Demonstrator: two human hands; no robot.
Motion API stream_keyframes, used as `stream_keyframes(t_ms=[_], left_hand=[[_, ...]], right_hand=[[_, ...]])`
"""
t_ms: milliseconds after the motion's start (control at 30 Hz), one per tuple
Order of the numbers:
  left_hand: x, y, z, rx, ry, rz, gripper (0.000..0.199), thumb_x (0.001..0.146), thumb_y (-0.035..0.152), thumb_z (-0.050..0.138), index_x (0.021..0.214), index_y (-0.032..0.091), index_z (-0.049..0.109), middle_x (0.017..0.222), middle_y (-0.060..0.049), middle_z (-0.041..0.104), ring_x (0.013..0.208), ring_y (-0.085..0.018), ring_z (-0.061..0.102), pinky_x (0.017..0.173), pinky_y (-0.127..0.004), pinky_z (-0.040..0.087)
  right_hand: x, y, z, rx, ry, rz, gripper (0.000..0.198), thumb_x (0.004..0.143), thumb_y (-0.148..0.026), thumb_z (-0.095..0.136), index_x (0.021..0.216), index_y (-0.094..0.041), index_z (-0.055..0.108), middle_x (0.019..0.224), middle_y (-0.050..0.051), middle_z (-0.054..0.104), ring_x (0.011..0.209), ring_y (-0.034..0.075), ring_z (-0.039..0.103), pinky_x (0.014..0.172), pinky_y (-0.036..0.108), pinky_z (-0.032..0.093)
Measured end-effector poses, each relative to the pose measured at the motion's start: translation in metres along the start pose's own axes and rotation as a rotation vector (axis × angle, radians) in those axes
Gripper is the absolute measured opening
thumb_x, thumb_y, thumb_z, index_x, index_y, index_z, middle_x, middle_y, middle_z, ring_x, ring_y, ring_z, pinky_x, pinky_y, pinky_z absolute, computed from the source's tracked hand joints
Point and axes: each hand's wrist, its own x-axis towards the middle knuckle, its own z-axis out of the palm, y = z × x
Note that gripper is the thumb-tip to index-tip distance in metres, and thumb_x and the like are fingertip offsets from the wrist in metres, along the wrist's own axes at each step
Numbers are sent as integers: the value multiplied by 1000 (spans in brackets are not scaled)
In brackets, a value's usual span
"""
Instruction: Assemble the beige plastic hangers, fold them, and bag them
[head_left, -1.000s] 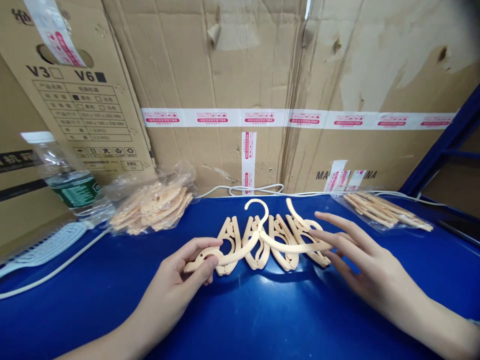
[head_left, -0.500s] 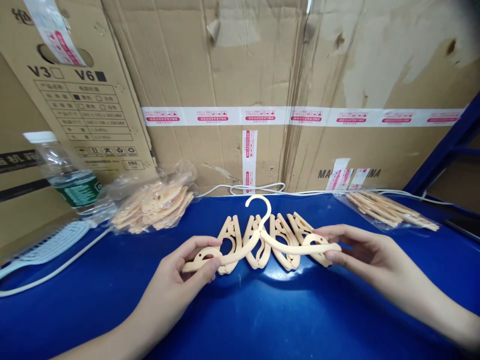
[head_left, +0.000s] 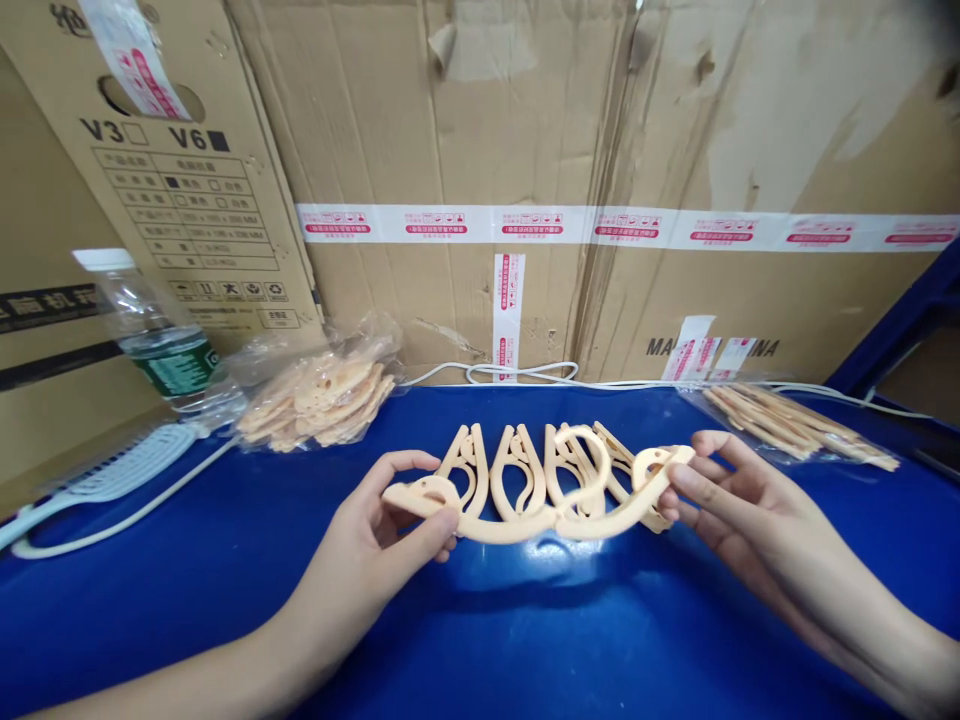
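Note:
Between my hands, a beige folding clothes hanger (head_left: 510, 530) is held unfolded above the table, its two arms spread and its hook tipped to the right. My left hand (head_left: 390, 530) pinches the left arm's end between thumb and fingers. At the other end, my right hand (head_left: 727, 500) grips the tip of the right arm. Behind it several folded beige hangers stand or lie in a row, among them one folded hanger (head_left: 517, 470) near the middle. The held hanger partly covers the ones on the right.
On the blue table (head_left: 495, 650), a plastic bag of beige pieces (head_left: 330, 395) lies back left, beside a water bottle (head_left: 169, 350) and a pale hairbrush (head_left: 112, 475). Another bag of long beige pieces (head_left: 795, 425) is back right. A white cable (head_left: 517, 372) runs along cardboard (head_left: 420, 120).
The hanger has tilted: its hook, upright before, now leans right and lower, and its middle has dropped. The right end has risen slightly with my right hand. The camera view has shifted a little.

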Motion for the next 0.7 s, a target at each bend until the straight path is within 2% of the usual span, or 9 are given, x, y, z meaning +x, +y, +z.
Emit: stream_keyframes(t_ms=[67, 167, 233, 300, 400, 467, 600, 700], left_hand=[[2, -3, 0, -35, -40, 16, 45, 76, 32, 76, 109, 20, 48, 71, 3, 66, 62, -12, 61, 59, -20, 52], [0, -3, 2, -12, -120, 44, 34, 78, 32, 74, 100, 19, 52, 73, 1, 66, 62, -11, 58, 56, -19, 51], [-3, -3, 4, 43, -167, 52, 25, 79, 33, 73, 89, 18, 55, 72, 1, 64, 61, -11, 57, 55, -18, 50], [-6, -2, 5, 97, -190, 60, 22, 81, 32, 71, 82, 18, 55, 73, 0, 63, 62, -11, 57, 55, -18, 50], [-10, -2, 5, 132, -199, 84, 19, 82, 32, 69, 84, 20, 55, 75, 0, 63, 63, -12, 57, 56, -20, 51], [-10, -2, 6, 140, -186, 97, 18, 81, 31, 70, 82, 20, 55, 75, 1, 62, 62, -12, 57, 55, -20, 51], [-12, -3, 6, 226, -155, 149, 16, 80, 28, 70, 72, 19, 59, 71, 2, 61, 60, -10, 58, 54, -17, 49], [-15, -2, 6, 257, -157, 207, 13, 79, 23, 70, 69, 19, 63, 68, 3, 62, 61, -10, 60, 55, -14, 50]], right_hand=[[-2, 5, 1, -27, -64, 2, 33, 78, -29, 78, 88, -26, 47, 76, -5, 63, 66, 9, 62, 66, 19, 53], [-5, 13, 4, -115, -265, 18, 24, 86, -28, 71, 86, -25, 47, 72, -5, 63, 67, 8, 62, 67, 18, 51], [-10, 15, 7, -163, -401, 47, 16, 89, -27, 68, 89, -24, 52, 79, -3, 66, 74, 9, 64, 73, 20, 52], [-15, 14, 10, -185, -488, 84, 13, 89, -26, 67, 98, -26, 57, 95, 0, 68, 88, 12, 66, 83, 24, 53], [-23, 11, 14, -207, -557, 125, 21, 90, -26, 65, 110, -32, 60, 120, 1, 64, 109, 16, 63, 94, 30, 52], [-28, 10, 13, -228, -610, 139, 25, 92, -27, 63, 116, -36, 61, 131, 0, 59, 115, 19, 61, 99, 33, 51], [-34, 9, 7, -331, -727, 165, 41, 94, -28, 59, 131, -46, 53, 145, -1, 48, 115, 20, 61, 100, 37, 51], [-36, 9, 3, -393, -765, 179, 47, 95, -29, 57, 137, -49, 47, 151, -1, 41, 113, 19, 62, 100, 37, 51]])
